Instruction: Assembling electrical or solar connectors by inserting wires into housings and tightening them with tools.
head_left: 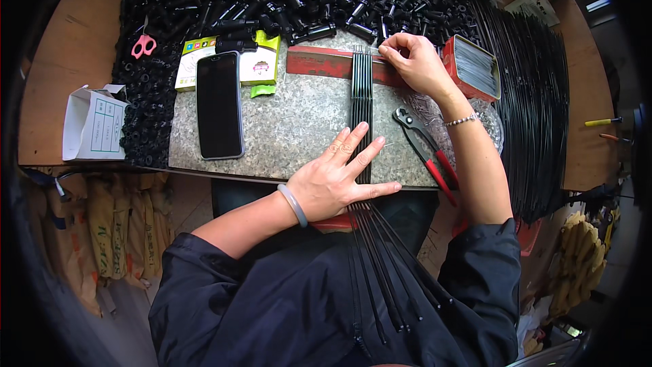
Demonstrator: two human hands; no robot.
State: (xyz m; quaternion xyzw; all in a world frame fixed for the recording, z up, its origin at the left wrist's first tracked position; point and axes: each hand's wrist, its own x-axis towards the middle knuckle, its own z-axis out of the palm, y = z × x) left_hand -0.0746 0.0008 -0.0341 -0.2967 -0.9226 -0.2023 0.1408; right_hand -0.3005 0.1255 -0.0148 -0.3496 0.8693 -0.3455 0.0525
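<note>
Several thin black rods (pixel 362 109) lie side by side across the edge of the stone-patterned board (pixel 292 129), their near ends fanning out over my lap. Flat across them rests my left hand (pixel 333 175), fingers spread, pressing the rods down. At their far ends, thin silvery tips lie over a worn red metal bar (pixel 316 61). My right hand (pixel 414 61) is there, thumb and forefinger pinched together beside the tips. What it pinches is too fine to make out. Just right of it stands a red tin (pixel 497 85) holding many thin silvery pieces.
Red-handled pliers (pixel 435 156) lie right of the rods. A phone (pixel 219 105) rests partly on a green-and-white box (pixel 187 71). Black tubular parts (pixel 299 0) heap at the back; many black rods (pixel 536 109) stack at right. Pink scissors (pixel 143 46) and a white carton (pixel 95 126) are left.
</note>
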